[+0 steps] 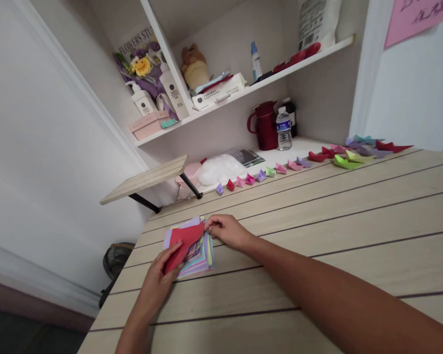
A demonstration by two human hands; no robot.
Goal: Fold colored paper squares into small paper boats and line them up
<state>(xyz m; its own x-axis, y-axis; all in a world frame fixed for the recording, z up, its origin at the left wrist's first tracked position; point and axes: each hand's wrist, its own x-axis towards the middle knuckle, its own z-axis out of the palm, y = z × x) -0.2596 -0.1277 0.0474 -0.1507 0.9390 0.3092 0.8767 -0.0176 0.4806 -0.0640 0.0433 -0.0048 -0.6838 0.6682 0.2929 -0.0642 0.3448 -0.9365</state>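
Observation:
A sheet of red paper [187, 238] is lifted at a slant over a stack of coloured paper sheets [201, 267] on the wooden table. My left hand [158, 273] holds the near-left part of the red sheet, fingers on top and thumb near its lower edge. At the sheet's upper right corner, my right hand [227, 231] is closed in a pinch on it. Patterned, yellow, purple and pale blue sheets show beneath. Part of the stack is hidden by the red paper and my left hand.
Along the table's far edge runs a row of small folded paper boats [261, 175], with larger ones [349, 161] at the right. A small raised wooden shelf [147, 179] stands at the left. Behind are a red jug [267, 127], a water bottle [284, 130] and loaded shelves.

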